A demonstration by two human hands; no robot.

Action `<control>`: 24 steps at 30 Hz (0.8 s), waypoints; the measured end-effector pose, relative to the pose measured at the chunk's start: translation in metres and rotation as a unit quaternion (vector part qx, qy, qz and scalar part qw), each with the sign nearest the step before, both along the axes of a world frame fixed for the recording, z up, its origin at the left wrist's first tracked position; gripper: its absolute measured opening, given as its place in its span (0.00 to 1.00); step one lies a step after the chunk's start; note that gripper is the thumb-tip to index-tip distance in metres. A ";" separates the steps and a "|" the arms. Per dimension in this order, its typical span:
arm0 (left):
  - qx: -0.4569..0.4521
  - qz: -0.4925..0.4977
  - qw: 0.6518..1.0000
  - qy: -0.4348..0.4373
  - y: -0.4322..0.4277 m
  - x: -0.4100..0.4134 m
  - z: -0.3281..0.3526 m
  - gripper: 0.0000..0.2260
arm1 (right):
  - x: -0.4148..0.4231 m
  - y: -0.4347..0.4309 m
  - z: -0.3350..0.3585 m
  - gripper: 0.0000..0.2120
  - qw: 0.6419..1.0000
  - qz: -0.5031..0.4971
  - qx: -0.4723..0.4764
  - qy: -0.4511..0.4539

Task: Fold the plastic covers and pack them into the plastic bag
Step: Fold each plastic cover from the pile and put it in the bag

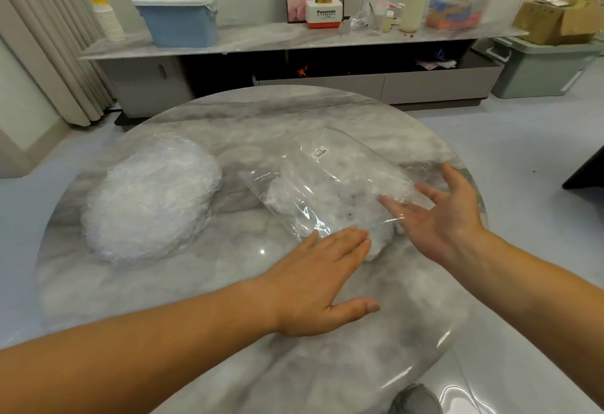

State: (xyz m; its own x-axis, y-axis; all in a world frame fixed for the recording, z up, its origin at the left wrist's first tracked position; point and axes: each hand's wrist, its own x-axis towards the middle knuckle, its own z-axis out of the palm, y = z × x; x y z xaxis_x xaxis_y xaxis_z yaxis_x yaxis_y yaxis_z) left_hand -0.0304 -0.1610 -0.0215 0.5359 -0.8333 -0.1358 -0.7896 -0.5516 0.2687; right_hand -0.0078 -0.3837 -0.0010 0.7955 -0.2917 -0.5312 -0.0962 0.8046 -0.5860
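Note:
A clear plastic bag (330, 184) with a small white barcode label lies on the round marble table (228, 126), right of centre, with white crinkled covers showing inside its near end. A round stack of crinkled white plastic covers (150, 204) sits on the table's left side. My left hand (323, 279) is flat with straight fingers, its fingertips at the bag's near edge. My right hand (447, 214) is spread open at the bag's right end, fingertips touching the plastic.
Behind the table runs a long low cabinet (294, 37) carrying a blue lidded bin (179, 18), stacked paper cups (104, 14), a white box and other clutter. A green tub (539, 67) and cardboard box stand at the far right. Curtains hang at the left.

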 end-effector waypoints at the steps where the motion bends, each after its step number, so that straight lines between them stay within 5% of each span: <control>1: 0.003 0.000 1.000 -0.002 0.000 0.000 0.000 0.40 | -0.003 -0.001 0.000 0.27 1.000 -0.001 -0.011 0.006; 15: 0.004 0.005 1.000 -0.010 0.000 -0.001 0.001 0.39 | -0.028 -0.003 0.009 0.21 0.994 0.010 -0.092 0.057; 24: 0.004 -0.001 1.000 -0.014 0.003 0.000 -0.001 0.38 | -0.032 -0.003 0.004 0.17 0.968 0.030 -0.233 0.091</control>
